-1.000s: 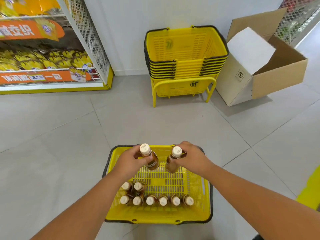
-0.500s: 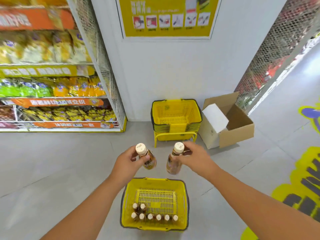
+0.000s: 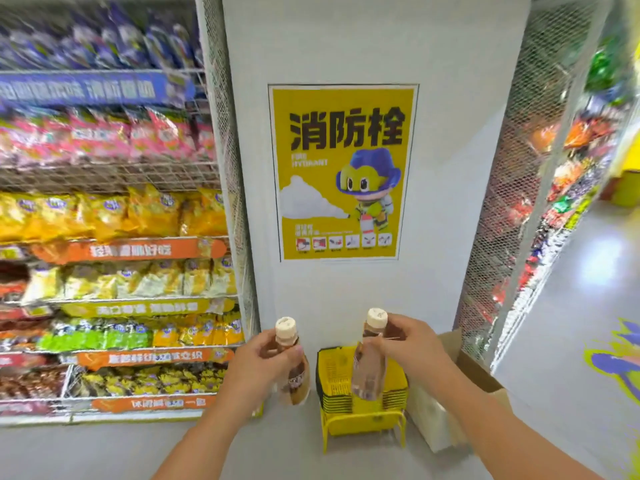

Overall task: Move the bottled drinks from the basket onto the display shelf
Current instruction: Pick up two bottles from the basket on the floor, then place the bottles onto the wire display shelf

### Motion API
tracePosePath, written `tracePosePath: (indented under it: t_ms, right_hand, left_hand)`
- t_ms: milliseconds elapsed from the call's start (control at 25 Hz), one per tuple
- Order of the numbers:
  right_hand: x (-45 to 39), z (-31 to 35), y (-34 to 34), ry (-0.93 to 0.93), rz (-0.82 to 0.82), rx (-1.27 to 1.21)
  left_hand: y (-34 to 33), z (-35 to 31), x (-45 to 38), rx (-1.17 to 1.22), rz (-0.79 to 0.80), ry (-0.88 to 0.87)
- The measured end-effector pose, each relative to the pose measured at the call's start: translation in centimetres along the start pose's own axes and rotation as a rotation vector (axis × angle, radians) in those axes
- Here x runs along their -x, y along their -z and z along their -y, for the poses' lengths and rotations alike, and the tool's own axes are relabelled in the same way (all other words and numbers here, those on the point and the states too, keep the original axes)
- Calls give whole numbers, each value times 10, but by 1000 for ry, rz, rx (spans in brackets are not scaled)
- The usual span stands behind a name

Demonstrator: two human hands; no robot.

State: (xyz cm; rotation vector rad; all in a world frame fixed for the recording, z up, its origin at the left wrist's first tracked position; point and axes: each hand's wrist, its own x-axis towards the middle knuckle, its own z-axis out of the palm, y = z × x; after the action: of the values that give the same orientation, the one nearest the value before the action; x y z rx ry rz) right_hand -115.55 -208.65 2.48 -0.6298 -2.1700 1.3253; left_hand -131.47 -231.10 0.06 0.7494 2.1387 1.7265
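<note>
Over on the left, the snack shelves point(image 3: 114, 271) fill the view now, rack upon rack of yellow, pink and purple packets, blurred by the swing of the head; a second ago only the lowest tiers showed and the gaze was down on the floor basket. That basket, with the bottles left in it, has dropped out of view altogether, so the person has straightened up. Moving in, the left hand point(image 3: 258, 358) is wrapped round the neck of a brown bottle point(image 3: 292, 372), cream cap up, carried at chest level and tilted a touch. Centre, a yellow fire hydrant poster point(image 3: 343, 171) on the white pillar point(image 3: 450, 168), with the stack of spare yellow baskets point(image 3: 332, 382) on its stand below. Then the right hand point(image 3: 412, 344), fingers curled round the neck of a second bottle point(image 3: 369, 365), held apart from the first. Behind it, the cardboard box point(image 3: 481, 375) against the mesh. Both bottles are clear of the basket and on the way; which shelf takes drinks, I can't tell from here.
</note>
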Motion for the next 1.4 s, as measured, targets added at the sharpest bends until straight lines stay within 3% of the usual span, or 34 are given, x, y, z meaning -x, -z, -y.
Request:
tracePosePath:
  t_ms: [120,320,720,1080,1400]
  right_hand:
    - [15,30,-4,31,-1,-25]
    - [42,72,-10,131,126,-39]
    - [132,133,-28,345,549,-192]
    - [294,210,-105,496,951,-300]
    - [486,297,-189,622,1196,-350]
  left_hand:
    - [19,-31,14,-27,1,-30]
    - [42,-71,71,-45,-128,-51]
    - [62,-127,285,-62,-581,73]
    - [116,-152,499,-122,-985,235]
    - [193,-163,716,-178,-1193,278]
